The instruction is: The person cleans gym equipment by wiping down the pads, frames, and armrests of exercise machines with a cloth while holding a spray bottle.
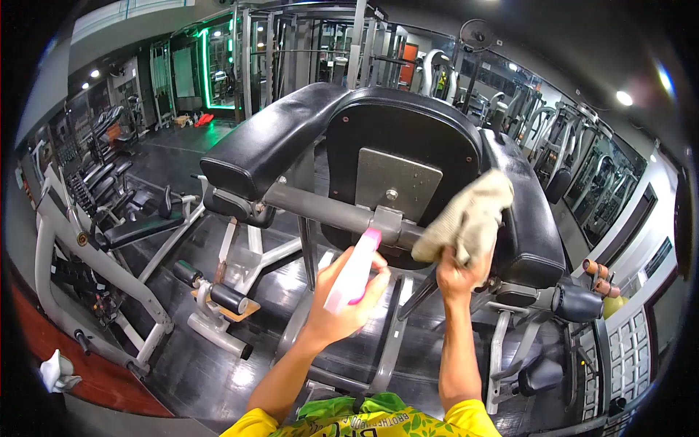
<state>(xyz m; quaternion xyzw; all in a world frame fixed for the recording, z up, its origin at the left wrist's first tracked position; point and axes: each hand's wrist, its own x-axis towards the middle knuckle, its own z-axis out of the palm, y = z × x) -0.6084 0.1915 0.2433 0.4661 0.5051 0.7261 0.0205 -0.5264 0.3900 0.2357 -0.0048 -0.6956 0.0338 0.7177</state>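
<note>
My left hand (336,315) is wrapped round a spray bottle (352,275) with a white body and a pink top, held in front of the machine's crossbar. In my right hand (464,275) is a beige cloth (473,215), bunched up and hanging over the fingers. The cloth overlaps the right end of the grey crossbar (320,209) and the edge of the backrest; whether it touches them I cannot tell. The black backrest (408,120) shows its rear side, with a metal plate (399,177) bearing small droplets. Padded black armrests (269,142) flank it.
A white-framed machine (102,240) stands at the left, near a black bench (142,231). Roller pads (227,297) stick out low beside the frame. On the right are a cylindrical pad (577,302) and a white rack (630,349). A crumpled white cloth (58,371) lies far left.
</note>
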